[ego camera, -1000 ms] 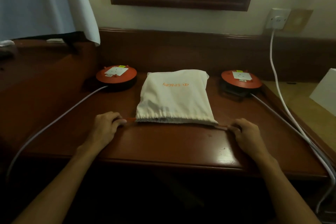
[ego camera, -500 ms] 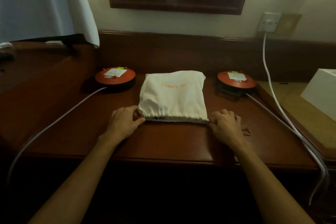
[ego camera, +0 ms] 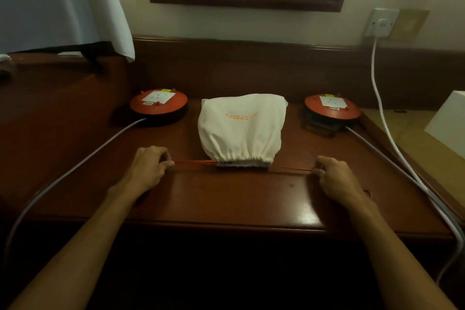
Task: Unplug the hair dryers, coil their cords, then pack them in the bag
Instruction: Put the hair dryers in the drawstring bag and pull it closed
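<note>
Since half a second ago my hands have drawn apart, cinching the bag (ego camera: 241, 131) shut mid-desk.
Left hand (ego camera: 148, 168) and right hand (ego camera: 336, 176) each pinch one orange drawstring (ego camera: 195, 162); I count two cord reels (ego camera: 159, 106), one bag.

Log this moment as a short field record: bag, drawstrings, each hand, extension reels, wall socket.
bag: white cloth bag on the wooden desk, bulging, mouth gathered toward the person
drawstrings: orange drawstrings stretched out to both sides of the mouth
left hand: left hand pinches the left cord end
right hand: right hand pinches the right cord end
reels: orange reel left of the bag, another right
socket: white plug in wall socket
</note>
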Tool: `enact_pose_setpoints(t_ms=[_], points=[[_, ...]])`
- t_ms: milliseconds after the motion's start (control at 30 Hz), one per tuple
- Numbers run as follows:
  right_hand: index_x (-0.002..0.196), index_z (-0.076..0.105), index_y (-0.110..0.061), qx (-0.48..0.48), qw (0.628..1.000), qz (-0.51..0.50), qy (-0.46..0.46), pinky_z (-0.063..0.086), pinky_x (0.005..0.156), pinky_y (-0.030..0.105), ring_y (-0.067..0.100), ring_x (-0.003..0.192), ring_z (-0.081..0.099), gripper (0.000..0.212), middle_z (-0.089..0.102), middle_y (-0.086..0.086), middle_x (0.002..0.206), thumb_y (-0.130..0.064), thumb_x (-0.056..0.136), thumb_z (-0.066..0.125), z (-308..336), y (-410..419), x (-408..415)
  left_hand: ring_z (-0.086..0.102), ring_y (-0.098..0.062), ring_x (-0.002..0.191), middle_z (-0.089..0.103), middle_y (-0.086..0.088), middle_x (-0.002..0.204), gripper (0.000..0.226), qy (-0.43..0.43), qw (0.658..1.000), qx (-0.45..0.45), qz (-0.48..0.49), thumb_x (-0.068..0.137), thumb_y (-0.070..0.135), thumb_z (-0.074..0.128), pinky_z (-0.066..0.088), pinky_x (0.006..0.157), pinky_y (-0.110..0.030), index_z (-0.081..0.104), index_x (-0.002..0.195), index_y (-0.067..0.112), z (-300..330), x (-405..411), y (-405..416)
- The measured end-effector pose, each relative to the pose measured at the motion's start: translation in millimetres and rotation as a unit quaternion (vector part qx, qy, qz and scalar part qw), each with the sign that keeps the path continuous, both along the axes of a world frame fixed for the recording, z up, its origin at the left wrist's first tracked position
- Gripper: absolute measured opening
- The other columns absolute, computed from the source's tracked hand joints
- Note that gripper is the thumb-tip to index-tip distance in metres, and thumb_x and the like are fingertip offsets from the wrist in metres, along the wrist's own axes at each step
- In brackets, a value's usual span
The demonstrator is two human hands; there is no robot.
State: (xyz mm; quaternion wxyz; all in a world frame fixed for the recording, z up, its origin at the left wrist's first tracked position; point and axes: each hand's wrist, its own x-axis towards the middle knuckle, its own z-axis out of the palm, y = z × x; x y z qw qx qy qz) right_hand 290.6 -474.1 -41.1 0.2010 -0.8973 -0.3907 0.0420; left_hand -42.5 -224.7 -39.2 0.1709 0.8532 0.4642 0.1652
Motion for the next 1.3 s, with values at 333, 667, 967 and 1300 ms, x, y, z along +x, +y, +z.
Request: enact_pose_setpoints(t_ms=[333,667,967,1300], points=[[0.101,0.063,-0.021,-0.062,0.982,0.168,-0.057,0.042,0.093,0.043,0.028,0.11,0.052,0.017,0.055,0.001,0.109,-0.038,0.097,0.062,-1.7,53.2,-36.6,0.063,-0.014,0.105,0.068,0.005,0.116,0.037,0.073,0.987,-0.074,-0.125,0.091,0.048,0.072,0.053,0.093,-0.036,0.071,0.119,0.023,7.0,69.0,-28.9],[0.087,0.075,-0.001,0.265,0.905,0.2,0.268,0.028,0.045,0.026,0.016,0.049,0.037,0.024,0.049,0.003,0.055,-0.019,0.099,0.063,53.8,46.5,-38.7,0.059,0.001,0.046,0.064,0.015,0.053,0.014,-0.149,0.98,-0.016,-0.128,0.094,0.026,0.073,0.043,0.051,-0.01,0.084,0.09,0.016,60.3,70.1,-28.2],[0.071,0.07,-0.009,0.403,0.883,0.051,0.235,0.034,0.04,0.021,0.003,0.037,0.039,0.03,0.053,0.0,0.052,-0.022,0.098,0.066,137.3,106.0,4.1,0.068,-0.015,0.077,0.069,0.004,0.073,0.02,-0.229,0.967,0.111,-0.032,0.097,0.03,0.07,0.056,0.079,-0.037,0.08,0.088,0.015,156.4,96.8,32.5],[0.08,0.073,-0.011,0.295,0.954,0.059,0.006,0.049,0.068,0.03,0.017,0.073,0.062,0.025,0.067,0.0,0.075,-0.022,0.099,0.062,161.4,102.9,46.6,0.067,-0.021,0.084,0.071,-0.005,0.084,0.024,-0.135,0.977,0.165,-0.003,0.102,0.028,0.063,0.051,0.072,-0.036,0.076,0.089,0.012,178.7,78.2,71.5]])
